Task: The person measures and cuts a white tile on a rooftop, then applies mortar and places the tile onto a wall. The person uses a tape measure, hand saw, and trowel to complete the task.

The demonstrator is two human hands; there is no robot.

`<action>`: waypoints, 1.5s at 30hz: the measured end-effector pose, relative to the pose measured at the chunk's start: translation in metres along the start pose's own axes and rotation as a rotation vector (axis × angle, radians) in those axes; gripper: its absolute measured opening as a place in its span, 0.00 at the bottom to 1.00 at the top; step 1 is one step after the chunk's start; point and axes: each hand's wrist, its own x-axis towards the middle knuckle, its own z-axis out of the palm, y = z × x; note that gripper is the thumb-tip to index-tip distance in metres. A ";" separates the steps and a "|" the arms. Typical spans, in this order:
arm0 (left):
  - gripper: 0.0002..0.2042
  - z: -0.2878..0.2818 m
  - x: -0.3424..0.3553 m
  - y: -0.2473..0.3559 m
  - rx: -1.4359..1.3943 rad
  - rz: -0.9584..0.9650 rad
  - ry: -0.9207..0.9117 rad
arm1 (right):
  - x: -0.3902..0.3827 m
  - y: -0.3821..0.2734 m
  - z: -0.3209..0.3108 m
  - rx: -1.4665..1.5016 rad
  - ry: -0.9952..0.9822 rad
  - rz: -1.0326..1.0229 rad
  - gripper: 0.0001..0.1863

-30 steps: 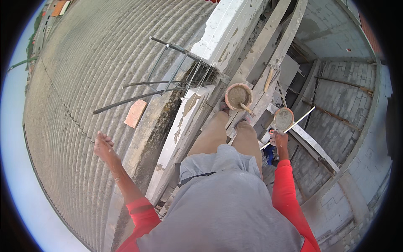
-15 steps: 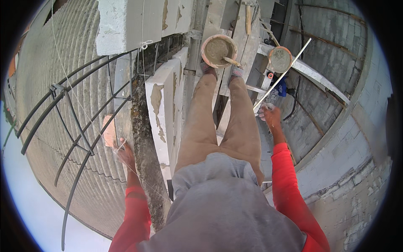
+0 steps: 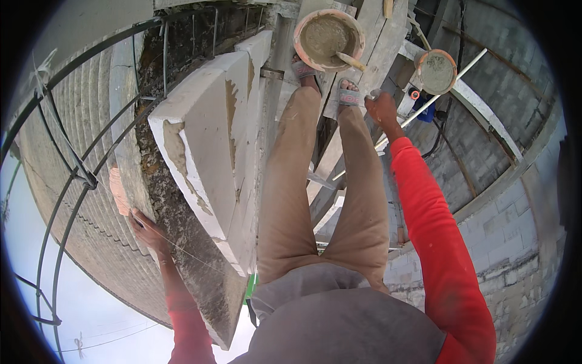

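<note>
My left hand (image 3: 145, 229) lies flat against the rough grey outer face of a white block wall (image 3: 206, 145), fingers spread, with a thin taut string running past it. My right hand (image 3: 382, 109) hangs beside my right leg with its fingers curled; I cannot tell whether it grips anything. Just beyond my sandalled feet stands an orange-rimmed bucket of grey mortar (image 3: 327, 36), and a trowel handle (image 3: 351, 59) sticks out of it. A smaller mortar-filled bucket (image 3: 436, 71) sits further right, beyond my right hand.
I stand on wooden scaffold planks (image 3: 376, 30) high above the ground. Curved steel reinforcing bars (image 3: 73, 170) rise at the left of the wall. A white pipe (image 3: 451, 82) slants past the small bucket, above a blue object (image 3: 424, 110). A grey block wall (image 3: 503, 230) lies below right.
My left hand has come in from open air onto the wall's outer face. My right hand has dropped from the small bucket to beside my leg. The view has swung towards the wall.
</note>
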 end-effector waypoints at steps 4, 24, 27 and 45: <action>0.35 0.000 0.004 0.000 -0.028 0.039 0.016 | 0.067 -0.008 0.020 -0.289 0.098 -0.105 0.30; 0.41 0.002 0.011 -0.089 -0.162 -0.040 0.023 | 0.162 -0.078 0.077 -0.679 0.252 -0.419 0.06; 0.39 0.003 0.010 -0.087 -0.153 -0.144 0.066 | 0.168 -0.072 0.079 -0.679 0.103 -0.446 0.12; 0.42 -0.013 0.000 0.011 0.127 -0.175 -0.024 | -0.100 -0.154 -0.140 -0.412 0.043 -0.603 0.34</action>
